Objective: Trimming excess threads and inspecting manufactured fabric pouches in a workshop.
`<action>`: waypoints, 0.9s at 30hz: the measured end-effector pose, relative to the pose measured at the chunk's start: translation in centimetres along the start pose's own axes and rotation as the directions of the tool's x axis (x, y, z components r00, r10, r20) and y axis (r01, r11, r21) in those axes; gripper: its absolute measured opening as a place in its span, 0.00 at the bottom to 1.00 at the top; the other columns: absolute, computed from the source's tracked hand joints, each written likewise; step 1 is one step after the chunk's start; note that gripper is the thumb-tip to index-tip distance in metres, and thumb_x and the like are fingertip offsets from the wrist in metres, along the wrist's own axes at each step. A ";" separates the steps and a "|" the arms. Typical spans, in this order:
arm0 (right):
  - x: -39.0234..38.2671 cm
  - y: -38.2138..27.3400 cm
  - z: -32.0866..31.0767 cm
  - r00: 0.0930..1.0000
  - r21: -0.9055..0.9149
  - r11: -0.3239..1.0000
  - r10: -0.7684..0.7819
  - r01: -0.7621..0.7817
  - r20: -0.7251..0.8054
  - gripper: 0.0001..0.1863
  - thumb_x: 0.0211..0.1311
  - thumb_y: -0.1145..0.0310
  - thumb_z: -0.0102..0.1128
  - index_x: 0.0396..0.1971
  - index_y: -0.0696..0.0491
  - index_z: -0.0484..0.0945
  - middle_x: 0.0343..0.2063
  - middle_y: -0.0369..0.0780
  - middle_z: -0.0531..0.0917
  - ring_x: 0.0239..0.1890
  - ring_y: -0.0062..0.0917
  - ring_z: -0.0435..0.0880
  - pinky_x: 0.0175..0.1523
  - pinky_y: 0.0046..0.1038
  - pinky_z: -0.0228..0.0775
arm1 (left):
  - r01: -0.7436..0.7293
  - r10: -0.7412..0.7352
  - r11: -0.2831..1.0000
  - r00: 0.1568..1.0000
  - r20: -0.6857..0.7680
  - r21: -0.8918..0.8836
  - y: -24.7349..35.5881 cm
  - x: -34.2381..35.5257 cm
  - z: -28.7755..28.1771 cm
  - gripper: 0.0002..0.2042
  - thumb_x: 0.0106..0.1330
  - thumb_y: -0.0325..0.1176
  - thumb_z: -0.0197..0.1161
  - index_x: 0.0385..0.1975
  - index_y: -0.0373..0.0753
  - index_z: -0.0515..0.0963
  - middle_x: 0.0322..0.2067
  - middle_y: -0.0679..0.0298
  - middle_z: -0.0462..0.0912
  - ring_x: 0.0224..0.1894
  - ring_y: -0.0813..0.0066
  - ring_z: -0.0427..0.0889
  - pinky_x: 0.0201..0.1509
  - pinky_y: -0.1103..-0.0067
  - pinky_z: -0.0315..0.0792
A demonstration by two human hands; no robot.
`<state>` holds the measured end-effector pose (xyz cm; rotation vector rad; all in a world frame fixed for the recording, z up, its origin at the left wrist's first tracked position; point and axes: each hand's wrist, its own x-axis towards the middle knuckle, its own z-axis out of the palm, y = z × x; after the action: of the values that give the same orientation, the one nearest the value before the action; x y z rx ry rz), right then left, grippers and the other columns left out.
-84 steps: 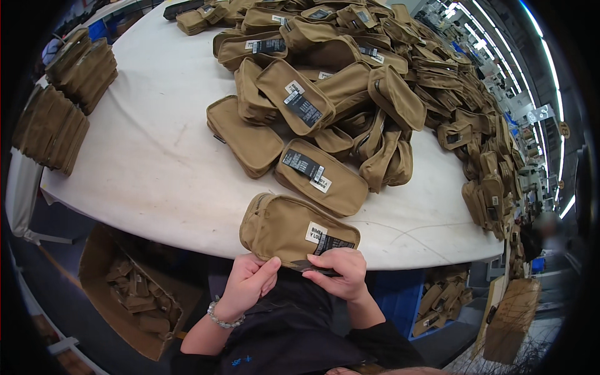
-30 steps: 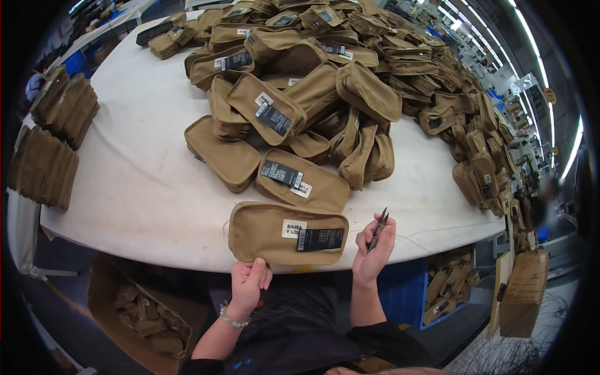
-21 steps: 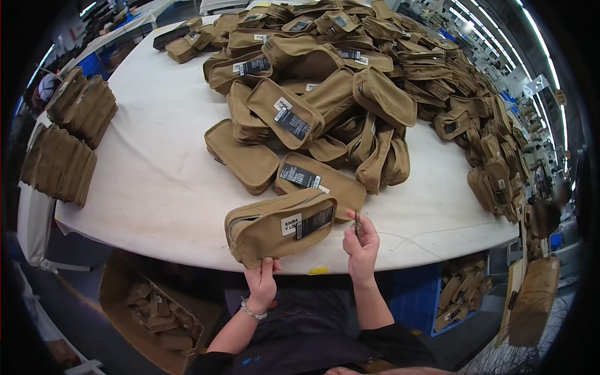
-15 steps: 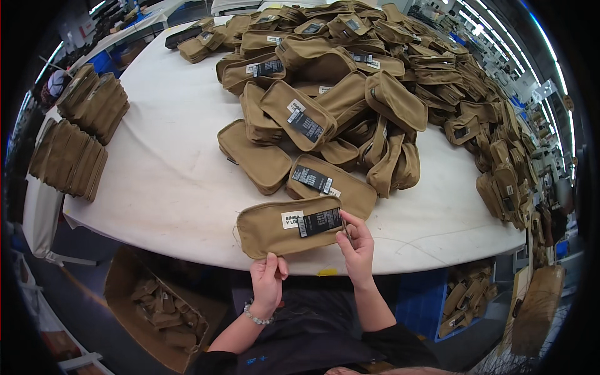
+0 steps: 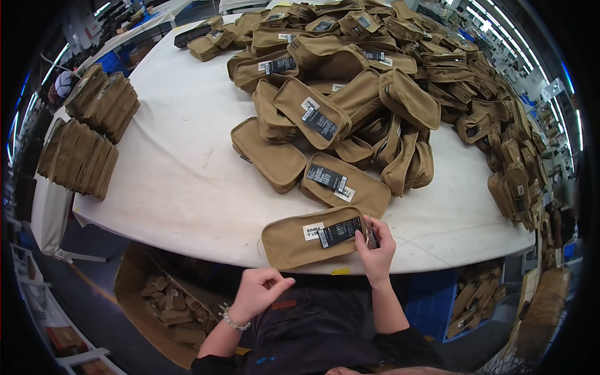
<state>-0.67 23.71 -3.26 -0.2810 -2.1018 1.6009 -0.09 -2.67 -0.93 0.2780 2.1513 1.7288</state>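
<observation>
A tan zippered fabric pouch (image 5: 284, 244) lies at the table's near edge, its front face up, with a white label and a black printed tag (image 5: 340, 232). My right hand (image 5: 377, 253) grips the pouch's right end, thumb on top beside the tag and fingers behind. My left hand (image 5: 259, 294), a beaded bracelet on its wrist, is off the pouch, just below its lower left edge. Its fingers are curled in with thumb and forefinger together; whatever they may pinch is too small to make out. Another tagged pouch (image 5: 369, 199) lies just beyond.
A big heap of similar pouches (image 5: 325, 62) covers the table's far middle and right. Two stacks of pouches (image 5: 78, 159) stand at the left edge. Below the white tabletop (image 5: 175, 169) are a cardboard box (image 5: 134, 281) and a blue bin (image 5: 428, 300), both holding pouches.
My left hand has let go of the pouch's lower edge and drawn down toward me, its fingers curling. My right hand keeps its hold on the right end.
</observation>
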 end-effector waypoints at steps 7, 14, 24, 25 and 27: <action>0.2 -0.4 0.5 0.998 0.033 0.999 -0.002 0.003 -0.058 0.14 0.55 0.79 0.66 0.41 0.60 0.75 0.32 0.34 0.80 0.32 0.13 0.75 0.41 0.15 0.68 | -0.157 0.315 0.872 0.905 -0.287 0.463 1.5 3.7 -3.4 0.16 0.50 0.32 0.74 0.35 0.33 0.77 0.22 0.68 0.72 0.25 0.79 0.70 0.31 0.83 0.65; 2.3 -0.4 -0.4 0.989 0.162 0.977 0.124 -0.135 0.077 0.17 0.54 0.79 0.66 0.27 0.52 0.62 0.23 0.28 0.64 0.23 0.08 0.58 0.27 0.13 0.51 | -0.144 0.287 0.831 0.938 -0.193 0.537 0.8 4.4 -3.1 0.08 0.55 0.31 0.67 0.29 0.34 0.78 0.24 0.59 0.78 0.30 0.64 0.77 0.35 0.71 0.71; -2.8 -5.3 -3.4 0.664 0.020 0.868 0.364 -0.496 0.653 0.18 0.54 0.78 0.65 0.28 0.51 0.60 0.24 0.33 0.73 0.25 0.08 0.69 0.29 0.13 0.62 | -0.290 0.514 0.590 0.854 -0.074 0.753 1.4 8.5 -4.5 0.02 0.57 0.28 0.63 0.26 0.39 0.81 0.23 0.65 0.79 0.30 0.67 0.73 0.39 0.71 0.61; -4.2 -5.0 -3.3 0.609 0.073 0.822 0.355 -0.565 0.709 0.16 0.56 0.77 0.63 0.29 0.52 0.61 0.25 0.33 0.74 0.25 0.07 0.69 0.30 0.13 0.63 | -0.296 0.518 0.588 0.853 -0.069 0.753 1.5 9.2 -4.3 0.02 0.57 0.28 0.63 0.26 0.39 0.81 0.23 0.65 0.79 0.30 0.67 0.73 0.39 0.71 0.61; -6.8 -4.2 -2.9 0.481 0.030 0.772 0.365 -0.635 0.797 0.15 0.58 0.76 0.62 0.29 0.53 0.61 0.26 0.34 0.76 0.26 0.07 0.71 0.32 0.12 0.65 | -0.421 0.604 0.474 0.795 0.062 0.774 2.0 10.5 -3.6 0.02 0.56 0.29 0.64 0.26 0.40 0.81 0.23 0.68 0.77 0.32 0.70 0.74 0.40 0.73 0.62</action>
<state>7.11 21.93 -0.39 -0.1247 -2.3892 2.8121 -11.31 -1.53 0.05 1.1231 3.1223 0.9449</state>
